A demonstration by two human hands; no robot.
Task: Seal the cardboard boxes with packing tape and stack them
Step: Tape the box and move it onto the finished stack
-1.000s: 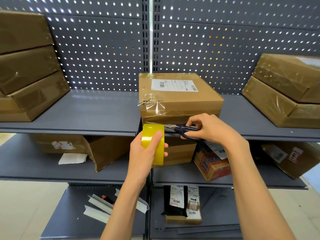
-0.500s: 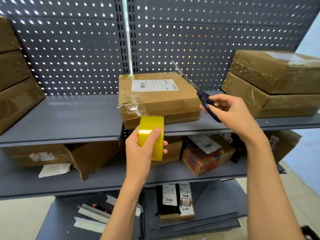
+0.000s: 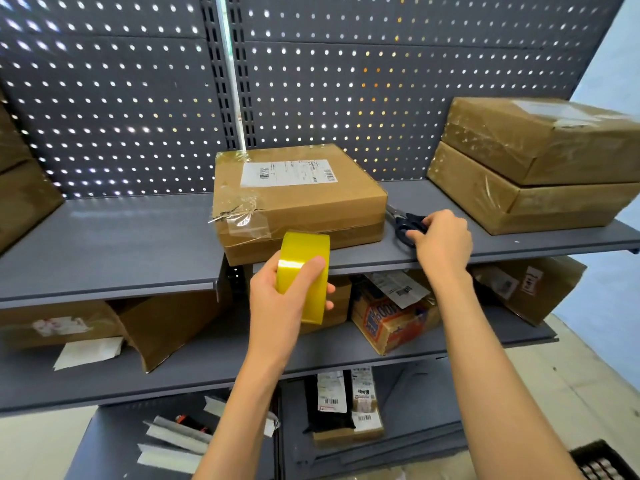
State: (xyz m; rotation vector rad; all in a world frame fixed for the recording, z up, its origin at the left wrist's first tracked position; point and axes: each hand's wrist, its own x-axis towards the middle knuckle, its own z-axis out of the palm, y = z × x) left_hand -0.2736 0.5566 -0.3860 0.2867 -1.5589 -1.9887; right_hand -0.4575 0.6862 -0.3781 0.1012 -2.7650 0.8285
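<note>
Head view: grey metal shelving [image 3: 114, 244] with a perforated back panel, seen from above the person's two forearms.
Left hand [image 3: 277, 306]: fingers and thumb curled round a roll of yellow packing tape [image 3: 304, 275], held upright in front of the shelf's front edge.
Right hand [image 3: 441, 239]: fingers curled on the handles of dark-handled scissors [image 3: 403, 223], which lie on the top shelf just right of the centre box, blades pointing away.
Centre box: brown cardboard box with a white shipping label [image 3: 298, 199] sits on the top shelf, clear tape crumpled at its front-left corner.
Right stack: two tape-wrapped brown boxes [image 3: 533, 164], one on the other, on the same shelf.
Left edge: more stacked brown boxes [image 3: 20, 188], partly cut off.
Lower shelves: an open carton [image 3: 162, 323], a printed orange box [image 3: 391, 323], labelled parcels [image 3: 346, 407].
</note>
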